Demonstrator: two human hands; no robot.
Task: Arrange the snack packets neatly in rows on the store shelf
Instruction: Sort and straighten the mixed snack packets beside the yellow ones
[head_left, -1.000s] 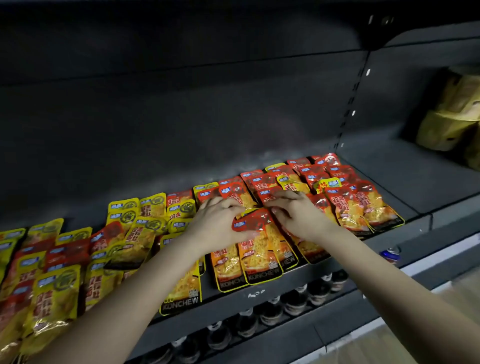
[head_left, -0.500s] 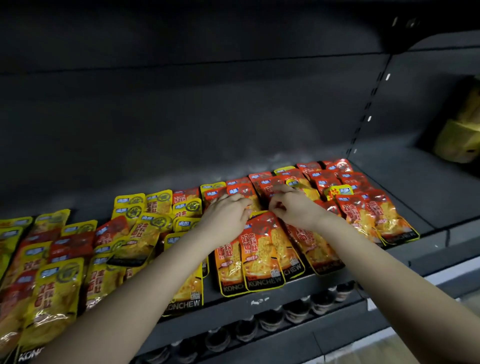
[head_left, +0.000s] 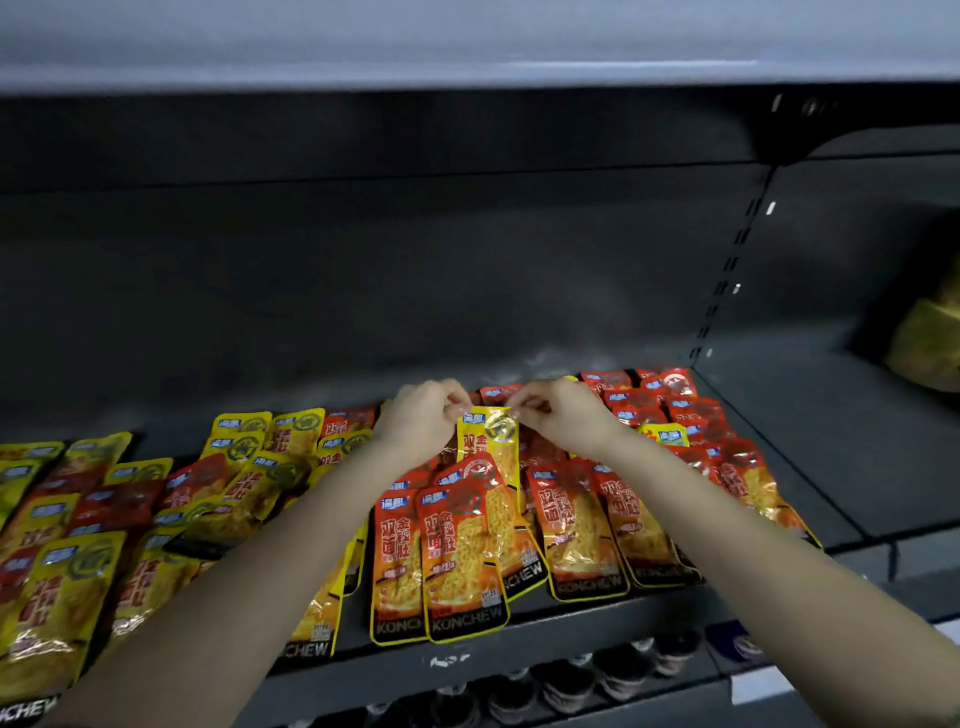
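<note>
A yellow snack packet (head_left: 491, 441) hangs upright at the middle of the shelf, pinched by its top corners. My left hand (head_left: 423, 423) grips the top left corner and my right hand (head_left: 563, 415) grips the top right one. Its lower half is hidden behind several red-and-orange packets (head_left: 460, 556) lying in overlapping rows toward the shelf's front edge. More red packets (head_left: 691, 421) fill the right side of the dark shelf (head_left: 519, 642). Yellow and red packets (head_left: 67, 587) lie mixed and skewed on the left.
A bare stretch of shelf (head_left: 831, 441) lies to the right past the upright rail (head_left: 727, 280). A yellow bag (head_left: 924, 338) sits at the far right edge. Dark bottle caps (head_left: 566, 686) line the shelf below. The upper shelf (head_left: 467, 52) overhangs close above.
Both hands have moved toward the back of the shelf, off the red packets, and now lift a yellow packet by its top corners. The camera has tilted so the upper shelf shows.
</note>
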